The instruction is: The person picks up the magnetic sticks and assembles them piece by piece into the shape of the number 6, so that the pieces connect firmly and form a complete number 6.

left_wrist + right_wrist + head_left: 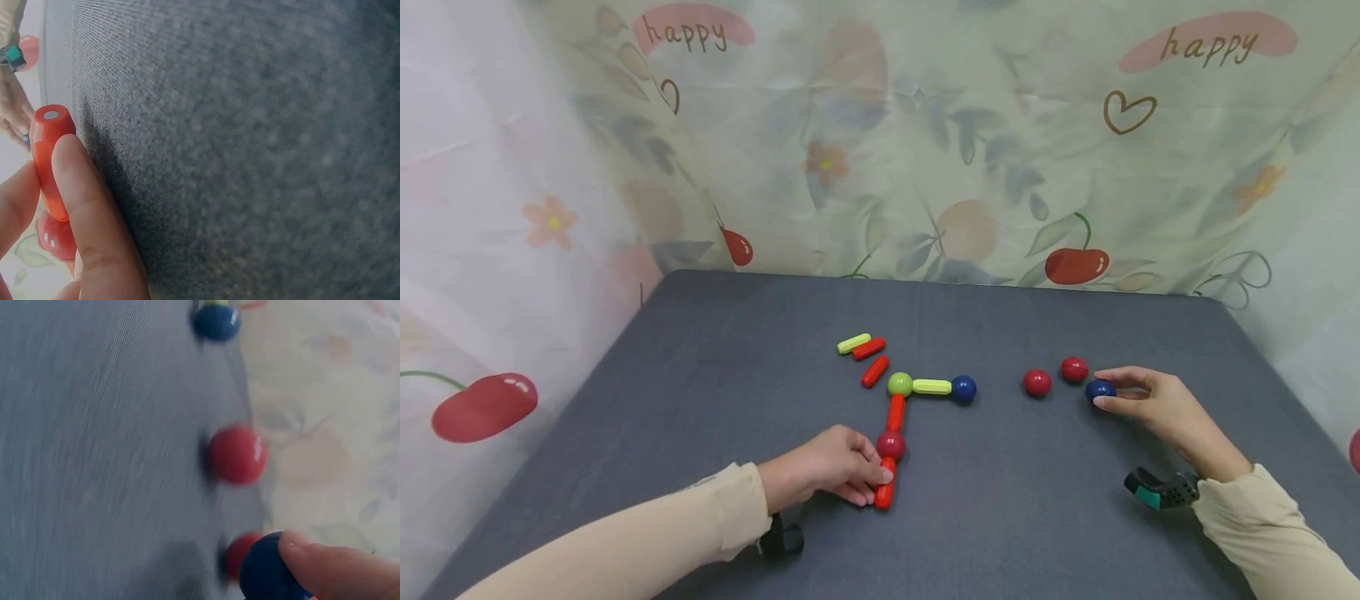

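Observation:
My left hand (842, 467) pinches a red rod (50, 156) between thumb and fingers. The rod's far end meets a red ball (891, 444); its near end shows a small metal disc. From that ball a second red rod (896, 412) runs up to a green ball (900, 384). A yellow-green ribbed rod (932, 387) joins the green ball to a blue ball (963, 389) on the right. Over at the right, my right hand (1157, 408) holds another blue ball (272, 569) between thumb and fingers, close to two loose red balls (1037, 382) (237, 454).
Behind the joined pieces lie a loose yellow-green rod (853, 343) and two loose red rods (868, 348) (875, 372). The dark grey table (1000, 500) ends at a patterned curtain (917, 167) at the back and sides.

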Demonstrator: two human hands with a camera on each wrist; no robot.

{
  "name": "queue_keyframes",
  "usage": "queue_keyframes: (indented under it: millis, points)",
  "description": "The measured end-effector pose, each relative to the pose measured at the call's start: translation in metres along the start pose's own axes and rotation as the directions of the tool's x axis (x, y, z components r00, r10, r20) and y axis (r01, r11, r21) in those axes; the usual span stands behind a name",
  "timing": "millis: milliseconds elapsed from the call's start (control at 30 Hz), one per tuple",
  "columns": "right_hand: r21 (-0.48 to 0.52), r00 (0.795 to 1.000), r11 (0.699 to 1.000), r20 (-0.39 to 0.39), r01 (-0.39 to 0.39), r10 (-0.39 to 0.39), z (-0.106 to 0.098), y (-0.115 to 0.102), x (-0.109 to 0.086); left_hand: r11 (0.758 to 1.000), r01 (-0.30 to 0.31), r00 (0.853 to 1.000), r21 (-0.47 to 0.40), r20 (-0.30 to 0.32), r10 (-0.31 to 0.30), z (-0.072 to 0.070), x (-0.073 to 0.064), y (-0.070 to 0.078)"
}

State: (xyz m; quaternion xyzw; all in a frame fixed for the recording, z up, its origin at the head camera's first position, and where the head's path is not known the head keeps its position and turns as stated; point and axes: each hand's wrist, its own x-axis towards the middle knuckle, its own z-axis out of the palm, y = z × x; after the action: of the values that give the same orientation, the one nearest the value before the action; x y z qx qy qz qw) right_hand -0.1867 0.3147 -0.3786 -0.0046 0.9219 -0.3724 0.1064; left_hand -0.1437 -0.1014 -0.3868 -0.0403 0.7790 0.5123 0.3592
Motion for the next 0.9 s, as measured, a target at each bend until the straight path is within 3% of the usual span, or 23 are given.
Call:
queue_keyframes:
  millis: [267,533,733,900]
  points:
    - [0.092,0.997,0.993,-0.006,0.074,-0.074,0.022,-0.046,-0.019,1.000,0.007,1.000,0.005,-0.007,-0.007,0.000,0.000,0.000]
    - [0.173,0.985,0.971,0.019,0.164,-0.170,0.064,-0.091,-0.037,1.000,0.006,1.000,0.004,0.000,-0.006,0.000,0.002,-0.001]
    - [0.309,0.952,0.925,0.137,0.222,-0.274,0.099,-0.112,-0.048,1.000,0.009,1.000,0.002,0.002,-0.009,0.000,0.002,0.000]
    - [0.397,0.915,0.906,0.296,0.144,-0.275,0.125,-0.123,-0.054,1.000,0.010,1.000,0.001,0.010,-0.010,0.000,0.001,-0.001]
